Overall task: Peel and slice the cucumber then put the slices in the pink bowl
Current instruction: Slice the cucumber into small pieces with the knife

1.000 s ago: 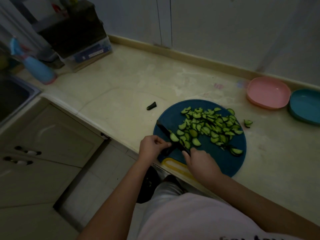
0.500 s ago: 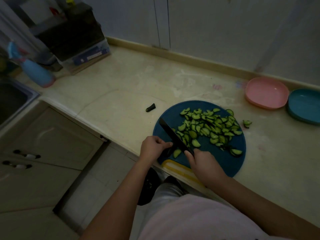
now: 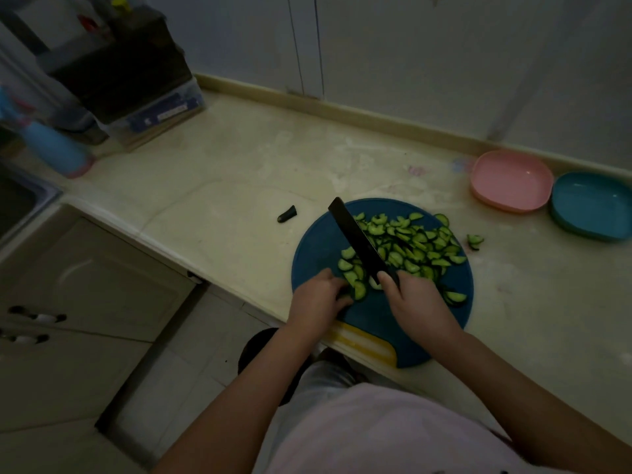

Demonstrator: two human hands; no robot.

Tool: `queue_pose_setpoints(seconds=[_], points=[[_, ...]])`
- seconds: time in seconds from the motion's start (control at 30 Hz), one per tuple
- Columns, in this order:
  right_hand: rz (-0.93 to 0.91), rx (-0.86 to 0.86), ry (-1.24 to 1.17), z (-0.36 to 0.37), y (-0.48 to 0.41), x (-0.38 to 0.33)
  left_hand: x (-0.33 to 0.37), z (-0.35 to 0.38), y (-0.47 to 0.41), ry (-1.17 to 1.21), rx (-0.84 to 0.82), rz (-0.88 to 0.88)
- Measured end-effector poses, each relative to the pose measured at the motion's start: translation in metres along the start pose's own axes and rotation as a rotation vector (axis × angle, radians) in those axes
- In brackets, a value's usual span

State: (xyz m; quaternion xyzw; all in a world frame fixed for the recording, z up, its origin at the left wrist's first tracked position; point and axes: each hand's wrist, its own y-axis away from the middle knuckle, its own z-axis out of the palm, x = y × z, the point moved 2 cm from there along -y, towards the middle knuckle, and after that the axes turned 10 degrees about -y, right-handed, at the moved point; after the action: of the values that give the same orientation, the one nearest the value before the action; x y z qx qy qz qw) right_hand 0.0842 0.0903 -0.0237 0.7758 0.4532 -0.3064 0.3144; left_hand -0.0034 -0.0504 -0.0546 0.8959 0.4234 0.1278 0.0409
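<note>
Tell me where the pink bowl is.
Head view: the pink bowl sits on the counter, far right by the wall, just left of the blue bowl, beyond the cutting board.

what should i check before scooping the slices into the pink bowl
1. Grip: the right hand holds the knife: ok.
2. Is the left hand clear of the blade: cannot tell, its fingertips sit among slices right beside it.
3. Is the pink bowl upright and empty: ok.
4. Are all cucumber slices on the cutting board: not ok, a few stray slices lie on the counter off its right edge.
5. Slicing finished: cannot tell.
</note>
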Motion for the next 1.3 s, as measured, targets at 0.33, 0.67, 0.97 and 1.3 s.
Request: queue_pose_setpoints(seconds=[0.33, 0.67, 0.97, 1.3], points=[[0.031, 0.021, 0.007, -0.01, 0.001, 0.005, 0.011, -0.019, -0.02, -0.249, -0.286, 0.179], [0.072, 0.049, -0.031, -0.023, -0.002, 0.004, 0.009, -0.027, -0.041, 0.413, -0.116, -0.097], [0.028, -0.165, 0.117, 0.015, 0.005, 0.006, -0.052, -0.006, -0.002, 0.706, 0.06, -0.475], [-0.001, -0.208, 0.243, 0.038, 0.013, 0.008, -0.04, 0.005, 0.002, 0.644, -0.021, -0.492]])
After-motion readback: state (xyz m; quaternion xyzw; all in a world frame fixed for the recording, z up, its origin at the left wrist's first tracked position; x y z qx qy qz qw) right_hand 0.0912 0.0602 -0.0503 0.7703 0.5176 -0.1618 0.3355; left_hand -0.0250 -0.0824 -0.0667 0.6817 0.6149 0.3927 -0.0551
